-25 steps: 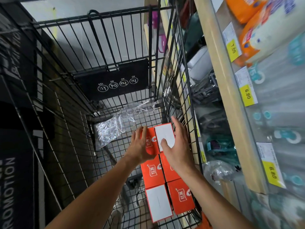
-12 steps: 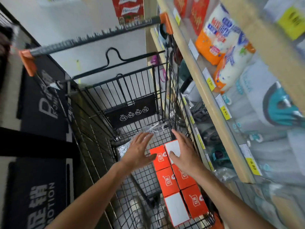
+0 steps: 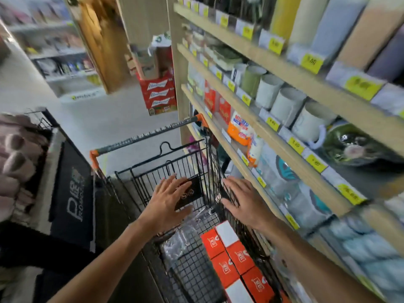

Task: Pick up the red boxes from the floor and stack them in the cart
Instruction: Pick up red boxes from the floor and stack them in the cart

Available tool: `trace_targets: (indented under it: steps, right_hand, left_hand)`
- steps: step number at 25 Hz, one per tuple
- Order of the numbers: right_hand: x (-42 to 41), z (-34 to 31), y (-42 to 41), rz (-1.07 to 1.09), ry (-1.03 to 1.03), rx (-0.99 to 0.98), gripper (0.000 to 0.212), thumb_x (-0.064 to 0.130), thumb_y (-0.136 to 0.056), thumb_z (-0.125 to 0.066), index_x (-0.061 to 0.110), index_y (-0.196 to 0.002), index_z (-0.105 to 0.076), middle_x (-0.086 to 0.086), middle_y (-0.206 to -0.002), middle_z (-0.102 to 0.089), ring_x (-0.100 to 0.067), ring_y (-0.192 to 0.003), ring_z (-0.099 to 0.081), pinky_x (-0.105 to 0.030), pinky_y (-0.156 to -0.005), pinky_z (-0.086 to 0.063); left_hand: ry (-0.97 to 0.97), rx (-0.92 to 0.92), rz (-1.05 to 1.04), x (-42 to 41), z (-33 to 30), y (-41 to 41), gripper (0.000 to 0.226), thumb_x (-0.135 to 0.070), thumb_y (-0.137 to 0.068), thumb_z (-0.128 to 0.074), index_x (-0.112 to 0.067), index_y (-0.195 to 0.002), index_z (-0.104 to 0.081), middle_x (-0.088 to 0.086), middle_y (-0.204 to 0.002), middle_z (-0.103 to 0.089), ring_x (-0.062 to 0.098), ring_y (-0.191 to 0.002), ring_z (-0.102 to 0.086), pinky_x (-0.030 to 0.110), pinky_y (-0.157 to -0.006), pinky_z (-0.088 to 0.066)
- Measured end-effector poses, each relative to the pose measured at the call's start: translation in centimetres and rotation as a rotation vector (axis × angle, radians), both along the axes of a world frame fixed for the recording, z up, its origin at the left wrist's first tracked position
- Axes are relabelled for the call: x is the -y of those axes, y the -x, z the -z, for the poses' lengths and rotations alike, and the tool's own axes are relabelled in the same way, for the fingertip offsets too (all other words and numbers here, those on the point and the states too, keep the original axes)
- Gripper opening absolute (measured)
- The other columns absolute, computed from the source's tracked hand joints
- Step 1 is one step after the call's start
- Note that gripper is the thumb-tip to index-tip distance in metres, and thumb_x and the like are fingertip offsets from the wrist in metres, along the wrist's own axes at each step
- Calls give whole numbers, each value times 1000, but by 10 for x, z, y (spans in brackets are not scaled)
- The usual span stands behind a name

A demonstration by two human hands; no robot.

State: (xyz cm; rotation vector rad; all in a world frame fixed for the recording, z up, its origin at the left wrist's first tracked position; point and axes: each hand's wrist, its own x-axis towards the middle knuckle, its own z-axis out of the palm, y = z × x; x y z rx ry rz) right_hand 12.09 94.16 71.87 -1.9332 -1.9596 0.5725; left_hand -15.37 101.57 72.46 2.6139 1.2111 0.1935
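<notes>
Two hands are up above the black wire cart [image 3: 192, 169], and both are holding nothing. The left hand [image 3: 168, 203] has its fingers spread out wide over the middle of the cart. The right hand [image 3: 242, 201] is flat with straight fingers, over the cart's right wall. The two hands are apart, with a gap of open air between them.

Down on the cart's wire floor sit the red boxes [image 3: 231, 261]. They lie in two rows, side by side and touching, pushed up against the right wall. About eight can be seen: five show red tops and two or three show white tops. The nearest ones run off the bottom edge of the picture, so the count is not sure.

To the left of the boxes lies some crinkled clear plastic [image 3: 175, 243] on the wire floor. That left half has no boxes on it, so there is room there.

One cart handle [image 3: 148, 136] with two orange ends sits at the far end. The cart's right side is very close to the wooden shelves [image 3: 271, 136], which hold white cups and yellow price tags. On the left is a dark mat [image 3: 72, 193], and past the cart is open light floor [image 3: 118, 119].
</notes>
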Motion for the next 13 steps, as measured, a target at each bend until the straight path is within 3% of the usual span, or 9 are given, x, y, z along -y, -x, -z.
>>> trace_targets:
  steps: [2,6,9,13]
  right_hand:
    - [17,-29,9,24,-51,67,72,68,-92,-33,31,-154,-37,10,-158,-36,-14,-146,-27,-43,-119,-30]
    - [64,-79,28,97,-141,163,61,62,-99,-43,28,-149,-44,8,-152,-45,-15,-141,-33,-39,-117,-32]
    - [103,-106,38,150,-125,207,78,79,-93,-26,29,-149,-43,9,-151,-44,-15,-141,-34,-40,-116,-33]
    - [167,-129,28,289,-128,301,82,79,-93,-15,27,-152,-40,8,-153,-43,-15,-142,-34,-37,-118,-30]
  left_hand:
    - [-54,52,52,2,-29,16,77,-74,-90,-28,-32,-155,-26,-5,-164,-22,21,-154,-2,53,-124,-6]
    - [-115,127,152,12,-75,34,74,-74,-93,-25,-32,-154,-28,-5,-162,-24,22,-153,-9,54,-122,-14]
    - [-152,152,248,23,-101,28,77,-78,-93,-19,-33,-155,-28,-4,-162,-25,22,-152,-12,54,-122,-14]
    - [-193,191,461,45,-129,-15,76,-76,-93,-24,-30,-154,-32,-4,-161,-28,23,-152,-14,54,-123,-11]
